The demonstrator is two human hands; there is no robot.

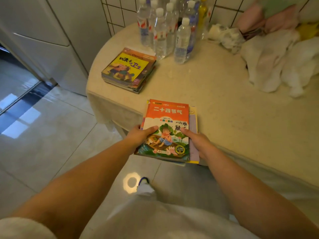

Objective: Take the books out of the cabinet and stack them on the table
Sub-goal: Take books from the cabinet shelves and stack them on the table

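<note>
I hold a small pile of books [168, 118] with an orange-topped cover over the near edge of the round cream table [215, 94]. My left hand [139, 135] grips the pile's left side, thumb on the cover. My right hand [198, 142] grips its right side, thumb on top. The pile's far end lies over the tabletop and its near end sticks out past the edge. A second stack of books [128, 69] with a yellow cover lies on the table's far left.
Several clear water bottles [165, 28] stand at the back of the table. White and pink cloths [276, 62] are heaped at the right. A white cabinet [51, 40] stands to the left over a glossy tiled floor [51, 135].
</note>
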